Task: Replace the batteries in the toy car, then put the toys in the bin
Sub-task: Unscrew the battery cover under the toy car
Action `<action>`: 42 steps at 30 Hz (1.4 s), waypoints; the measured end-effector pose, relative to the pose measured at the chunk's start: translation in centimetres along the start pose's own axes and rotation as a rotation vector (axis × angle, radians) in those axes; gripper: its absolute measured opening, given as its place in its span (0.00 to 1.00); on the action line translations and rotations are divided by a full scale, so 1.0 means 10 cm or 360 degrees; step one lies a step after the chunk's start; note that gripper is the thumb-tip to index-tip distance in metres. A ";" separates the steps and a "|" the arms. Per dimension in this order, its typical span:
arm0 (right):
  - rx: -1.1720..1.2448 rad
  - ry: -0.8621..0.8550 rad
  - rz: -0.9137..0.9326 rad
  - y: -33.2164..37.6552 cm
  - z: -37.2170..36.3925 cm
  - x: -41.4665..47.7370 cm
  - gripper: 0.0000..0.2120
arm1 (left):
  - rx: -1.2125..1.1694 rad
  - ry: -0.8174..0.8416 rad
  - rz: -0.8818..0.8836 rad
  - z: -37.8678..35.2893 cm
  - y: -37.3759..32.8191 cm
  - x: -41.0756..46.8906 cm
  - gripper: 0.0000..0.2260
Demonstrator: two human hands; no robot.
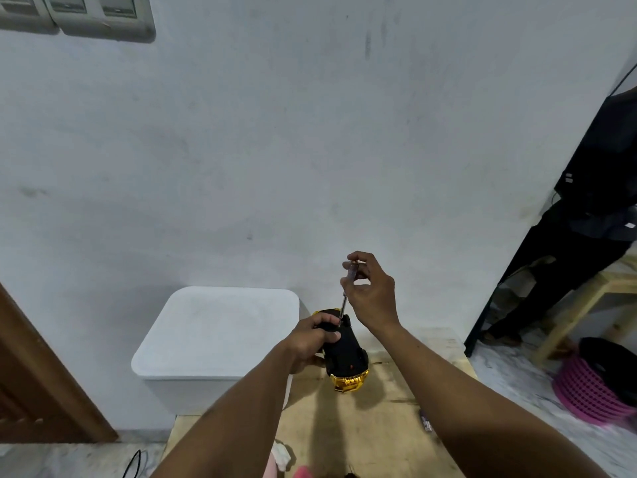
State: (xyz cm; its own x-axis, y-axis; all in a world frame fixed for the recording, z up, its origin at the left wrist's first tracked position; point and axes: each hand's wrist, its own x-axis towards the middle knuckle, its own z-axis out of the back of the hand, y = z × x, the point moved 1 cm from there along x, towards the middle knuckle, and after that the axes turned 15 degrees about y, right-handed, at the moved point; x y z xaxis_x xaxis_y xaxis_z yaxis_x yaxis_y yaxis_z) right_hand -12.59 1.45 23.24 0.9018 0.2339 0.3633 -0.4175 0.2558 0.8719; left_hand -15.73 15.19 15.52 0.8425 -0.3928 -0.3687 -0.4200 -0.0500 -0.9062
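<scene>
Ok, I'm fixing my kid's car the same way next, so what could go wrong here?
The screwdriver tip sits beside the left hand gripping the car; a slip could jab it.
The right hand pinches the screwdriver high up, so it may wobble and slip.
Anything loosened could roll off the table.

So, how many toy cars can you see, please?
1: the car, upside down in the left hand beside the bin, with the right hand holding a screwdriver to it. Others may be hidden.
</scene>
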 end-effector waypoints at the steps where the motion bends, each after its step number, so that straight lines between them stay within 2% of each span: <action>1: -0.0010 -0.0005 0.0002 -0.02 0.01 0.00 0.18 | 0.0000 -0.0003 -0.0001 0.00 0.00 0.01 0.11; 9: -0.0187 0.0084 0.0040 -0.11 0.05 0.06 0.24 | 0.0021 -0.0001 0.0020 -0.02 0.03 0.07 0.12; 13: -0.0084 0.0117 -0.0005 -0.13 0.03 0.07 0.27 | 0.0017 -0.0004 0.0023 0.00 0.02 0.08 0.12; 23: -0.0070 0.0167 -0.0059 -0.15 -0.02 0.05 0.25 | 0.0014 -0.0021 0.0030 0.06 0.01 0.09 0.11; 25: -0.0069 0.0103 -0.0027 -0.19 0.00 0.04 0.24 | 0.0014 -0.0043 0.0040 0.06 0.03 0.09 0.11; 28: 0.0117 -0.0194 -0.0115 -0.37 0.08 0.00 0.24 | 0.0003 -0.0063 0.0058 0.06 0.12 0.11 0.11; 30: 0.0197 -0.0380 -0.0290 -0.61 0.16 -0.08 0.25 | 0.0014 -0.0071 0.0076 0.06 0.19 0.13 0.12; 32: 0.0094 -0.0410 -0.0560 -0.94 0.24 -0.24 0.24 | 0.0014 -0.0078 0.0103 0.07 0.29 0.18 0.12; 34: -0.0046 -0.0282 -0.0866 -1.29 0.29 -0.48 0.24 | 0.0025 -0.0076 0.0124 0.05 0.37 0.23 0.12; 36: -0.0220 -0.0008 -0.1113 -1.61 0.29 -0.72 0.23 | 0.0041 -0.0065 0.0149 0.01 0.44 0.30 0.11; 39: -0.0559 0.0429 -0.1256 -1.94 0.23 -1.02 0.21 | 0.0078 -0.0047 0.0184 -0.08 0.53 0.41 0.12; 42: -0.0608 0.0618 -0.1326 -2.20 0.15 -1.19 0.17 | 0.0081 -0.0025 0.0219 -0.12 0.64 0.50 0.13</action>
State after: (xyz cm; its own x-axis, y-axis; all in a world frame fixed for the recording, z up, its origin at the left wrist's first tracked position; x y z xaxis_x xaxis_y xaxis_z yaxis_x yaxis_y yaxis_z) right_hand -13.96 -8.40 0.25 0.8530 0.1156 -0.5089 0.2630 0.7470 0.6105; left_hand -14.61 11.80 8.11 0.7834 -0.3786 -0.4929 -0.5145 0.0498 -0.8561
